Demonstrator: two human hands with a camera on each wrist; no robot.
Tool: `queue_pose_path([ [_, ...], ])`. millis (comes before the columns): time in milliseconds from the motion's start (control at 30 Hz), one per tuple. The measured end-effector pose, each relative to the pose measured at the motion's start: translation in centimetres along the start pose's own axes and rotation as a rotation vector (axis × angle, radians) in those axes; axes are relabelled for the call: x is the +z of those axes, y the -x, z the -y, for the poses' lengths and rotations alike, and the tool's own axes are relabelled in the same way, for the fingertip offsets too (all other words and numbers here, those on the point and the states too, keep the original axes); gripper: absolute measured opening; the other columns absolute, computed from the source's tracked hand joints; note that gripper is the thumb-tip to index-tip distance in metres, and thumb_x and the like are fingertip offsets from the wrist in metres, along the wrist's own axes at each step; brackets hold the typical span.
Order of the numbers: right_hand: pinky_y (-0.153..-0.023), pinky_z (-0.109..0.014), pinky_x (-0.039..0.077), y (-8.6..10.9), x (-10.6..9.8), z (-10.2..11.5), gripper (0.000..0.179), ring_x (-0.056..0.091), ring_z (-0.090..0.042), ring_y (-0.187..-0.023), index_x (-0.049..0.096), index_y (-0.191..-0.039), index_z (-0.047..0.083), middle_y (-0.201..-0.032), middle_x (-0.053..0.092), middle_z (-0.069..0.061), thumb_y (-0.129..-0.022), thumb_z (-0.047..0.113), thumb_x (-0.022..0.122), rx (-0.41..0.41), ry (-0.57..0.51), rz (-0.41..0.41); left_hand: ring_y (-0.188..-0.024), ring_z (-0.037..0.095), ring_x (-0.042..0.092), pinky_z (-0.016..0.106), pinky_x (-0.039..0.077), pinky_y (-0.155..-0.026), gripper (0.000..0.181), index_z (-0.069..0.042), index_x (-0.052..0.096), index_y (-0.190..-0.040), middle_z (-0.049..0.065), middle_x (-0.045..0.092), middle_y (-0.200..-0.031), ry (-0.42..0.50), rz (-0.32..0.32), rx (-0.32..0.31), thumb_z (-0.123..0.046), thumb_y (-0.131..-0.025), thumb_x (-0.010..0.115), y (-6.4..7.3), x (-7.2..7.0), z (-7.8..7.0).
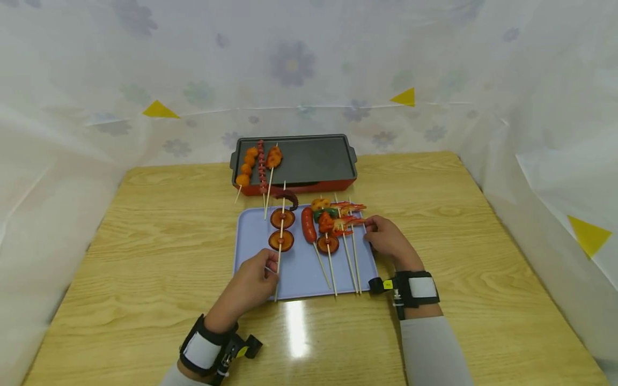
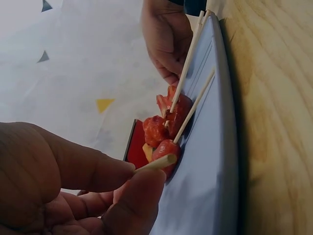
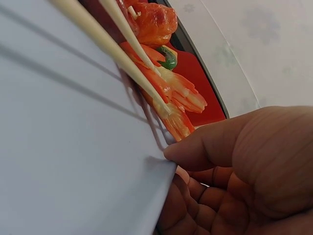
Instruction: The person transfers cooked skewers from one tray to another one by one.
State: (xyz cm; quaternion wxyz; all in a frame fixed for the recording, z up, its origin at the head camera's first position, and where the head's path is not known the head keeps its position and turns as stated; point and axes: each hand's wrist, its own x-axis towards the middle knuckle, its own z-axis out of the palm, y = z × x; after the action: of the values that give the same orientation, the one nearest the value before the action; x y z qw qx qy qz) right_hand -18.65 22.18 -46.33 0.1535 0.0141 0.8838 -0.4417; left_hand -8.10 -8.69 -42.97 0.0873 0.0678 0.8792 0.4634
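My left hand (image 1: 253, 276) pinches the lower stick of a skewer (image 1: 282, 219) between thumb and fingertips. That skewer carries two round brown mushroom-like slices and a dark curled tentacle, held over the left part of a light blue tray (image 1: 300, 276). In the left wrist view the stick's blunt end (image 2: 164, 161) juts out from the pinch. My right hand (image 1: 388, 238) grips the tray's right edge, thumb on top and fingers below. Beside that thumb lie shrimp skewers (image 3: 181, 93). A sausage skewer (image 1: 309, 225) and a mixed skewer (image 1: 327, 244) rest further left on the tray.
Behind the tray stands a dark griddle (image 1: 314, 158) with a red base. On its left side lie a skewer of orange balls (image 1: 247, 167), a thin red skewer (image 1: 262, 166) and a skewer with a browned oval piece (image 1: 273, 157). A flowered sheet (image 1: 289, 80) hangs behind the wooden table (image 1: 159, 230).
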Motion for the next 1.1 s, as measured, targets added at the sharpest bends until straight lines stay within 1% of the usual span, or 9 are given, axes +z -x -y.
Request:
queue_pose_path([
  [100,-0.06,-0.031,0.042,0.0,0.0,0.0,0.028,0.048,-0.024,-0.075,0.05,-0.115,-0.002,-0.092,0.049,-0.013,-0.088,0.006,0.051,-0.003,-0.003,-0.002,-0.064,0.013,0.053,0.029,0.047,-0.053,0.024,0.001,0.055,-0.103,0.007,0.055,-0.084,0.029,0.009,-0.018,0.004,-0.079,0.057,-0.1,0.2,0.1],
  [167,-0.06,-0.031,0.042,0.0,0.0,0.0,0.028,0.048,-0.024,-0.076,0.05,-0.115,-0.002,-0.092,0.049,-0.013,-0.088,0.005,0.051,-0.001,-0.006,-0.004,-0.063,0.012,0.053,0.029,0.047,-0.053,0.024,0.001,0.055,-0.103,0.007,0.055,-0.084,0.032,0.017,-0.023,0.004,-0.079,0.057,-0.2,0.4,0.2],
  [333,-0.06,-0.031,0.042,-0.2,0.0,0.0,0.028,0.048,-0.023,-0.076,0.05,-0.116,-0.003,-0.092,0.049,-0.013,-0.089,0.005,0.051,-0.006,-0.002,0.002,-0.064,0.012,0.051,0.029,0.046,-0.056,0.024,0.001,0.056,-0.103,0.007,0.055,-0.083,0.007,0.033,-0.03,0.003,-0.079,0.057,-0.5,0.6,0.6],
  [433,-0.059,-0.031,0.041,-0.3,0.0,0.1,0.028,0.048,-0.022,-0.074,0.05,-0.116,-0.003,-0.092,0.049,-0.013,-0.089,0.005,0.05,-0.014,-0.002,0.007,-0.064,0.012,0.052,0.029,0.047,-0.057,0.023,0.001,0.057,-0.102,0.007,0.056,-0.083,0.012,0.045,-0.045,0.002,-0.079,0.057,-0.6,0.8,0.9],
  [600,-0.059,-0.031,0.041,-0.3,0.1,0.3,0.029,0.048,-0.022,-0.074,0.05,-0.116,-0.004,-0.092,0.049,-0.014,-0.088,0.004,0.05,-0.024,0.0,0.009,-0.065,0.012,0.053,0.03,0.048,-0.058,0.02,0.001,0.059,-0.099,0.007,0.057,-0.083,0.003,0.051,-0.049,0.0,-0.079,0.059,-0.8,1.1,1.3],
  [700,-0.06,-0.031,0.041,-0.3,0.1,0.4,0.028,0.048,-0.023,-0.075,0.05,-0.115,-0.004,-0.092,0.049,-0.014,-0.088,0.005,0.051,-0.023,0.024,0.004,-0.066,0.012,0.053,0.03,0.048,-0.06,0.02,0.0,0.06,-0.098,0.006,0.057,-0.082,-0.003,0.049,-0.052,-0.001,-0.079,0.059,-0.9,1.3,1.4],
  [833,-0.06,-0.031,0.04,-0.3,0.2,0.5,0.026,0.048,-0.024,-0.077,0.051,-0.112,-0.003,-0.092,0.049,-0.013,-0.088,0.006,0.052,-0.014,0.053,-0.009,-0.064,0.011,0.054,0.03,0.049,-0.059,0.022,0.001,0.061,-0.1,0.006,0.058,-0.082,0.008,0.05,-0.051,-0.001,-0.078,0.06,-1.0,1.4,1.4],
  [967,-0.061,-0.031,0.041,-0.2,0.2,0.2,0.028,0.048,-0.024,-0.078,0.05,-0.115,-0.003,-0.094,0.049,-0.014,-0.088,0.006,0.052,-0.008,0.032,-0.004,-0.064,0.01,0.053,0.029,0.048,-0.058,0.025,0.001,0.061,-0.103,0.005,0.058,-0.081,-0.012,0.056,-0.046,-0.003,-0.078,0.061,-1.1,1.4,1.2],
  [1100,-0.062,-0.032,0.043,-0.1,0.0,-0.2,0.03,0.049,-0.024,-0.078,0.049,-0.117,-0.003,-0.095,0.049,-0.015,-0.089,0.006,0.051,-0.008,0.017,0.007,-0.069,0.012,0.052,0.031,0.047,-0.063,0.026,0.0,0.061,-0.105,0.002,0.058,-0.08,-0.053,0.068,-0.043,-0.008,-0.081,0.063,-1.2,1.3,1.2],
])
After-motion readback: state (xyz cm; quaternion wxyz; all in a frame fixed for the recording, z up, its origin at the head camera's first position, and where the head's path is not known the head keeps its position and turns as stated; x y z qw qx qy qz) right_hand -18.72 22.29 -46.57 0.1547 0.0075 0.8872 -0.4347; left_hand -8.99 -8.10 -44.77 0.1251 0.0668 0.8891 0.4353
